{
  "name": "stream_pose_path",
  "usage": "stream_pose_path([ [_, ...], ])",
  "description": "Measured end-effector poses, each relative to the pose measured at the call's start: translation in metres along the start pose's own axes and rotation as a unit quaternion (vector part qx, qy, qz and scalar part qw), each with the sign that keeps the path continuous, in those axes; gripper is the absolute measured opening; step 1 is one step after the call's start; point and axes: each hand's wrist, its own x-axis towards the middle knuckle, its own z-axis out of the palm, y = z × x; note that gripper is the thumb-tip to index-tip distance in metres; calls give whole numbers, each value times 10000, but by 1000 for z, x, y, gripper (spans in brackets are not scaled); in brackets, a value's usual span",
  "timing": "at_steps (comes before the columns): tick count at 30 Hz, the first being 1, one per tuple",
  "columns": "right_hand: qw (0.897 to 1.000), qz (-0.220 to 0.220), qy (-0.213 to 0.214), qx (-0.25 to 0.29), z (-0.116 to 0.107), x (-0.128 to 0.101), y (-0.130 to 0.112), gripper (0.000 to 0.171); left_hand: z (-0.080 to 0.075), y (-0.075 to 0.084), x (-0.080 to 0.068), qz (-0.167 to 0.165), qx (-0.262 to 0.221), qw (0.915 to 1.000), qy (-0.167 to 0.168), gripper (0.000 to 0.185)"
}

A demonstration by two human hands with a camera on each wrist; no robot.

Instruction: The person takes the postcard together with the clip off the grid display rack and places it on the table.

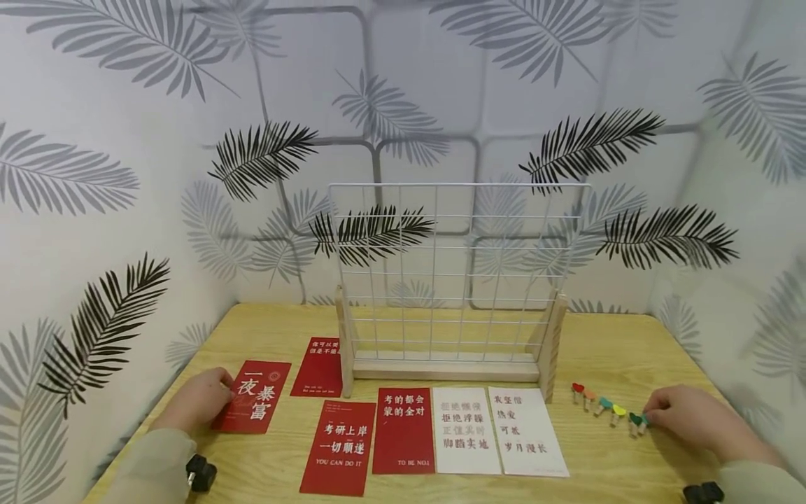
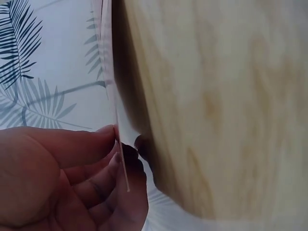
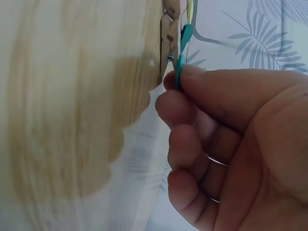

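At the left, my left hand (image 1: 198, 400) pinches the edge of a red card (image 1: 257, 396) printed with white characters. The left wrist view shows this card edge-on, with the thumb (image 2: 91, 144) on one face and curled fingers (image 2: 130, 197) behind it. On the right side of the table, my right hand (image 1: 686, 418) holds the coloured top of a small wooden clothespin (image 1: 642, 422) between thumb and finger. In the right wrist view that green top (image 3: 179, 72) sits at the fingertips. Several more heart-topped clothespins (image 1: 603, 406) lie in a slanting row beside it.
A white wire grid (image 1: 436, 266) stands upright in a wooden base (image 1: 443, 369) at the back. Before it lie red cards (image 1: 340, 441) (image 1: 403, 437) and white cards (image 1: 466, 437) (image 1: 527, 435). Another red card (image 1: 317, 371) is partly hidden behind the base's left foot.
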Motion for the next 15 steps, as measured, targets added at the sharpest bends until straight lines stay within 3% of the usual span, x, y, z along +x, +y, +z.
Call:
stream_pose_path([
  [4, 9998, 158, 93, -96, 0, 1, -6, 15, -6, 6, -3, 82, 409, 9991, 63, 29],
  [9, 9989, 338, 259, -193, -5, -1, -15, 34, -10, 18, -7, 157, 642, 9976, 227, 41],
  [15, 9961, -80, 827, -293, -12, -5, -24, 56, -10, 35, -11, 469, 842, 9927, 727, 50],
])
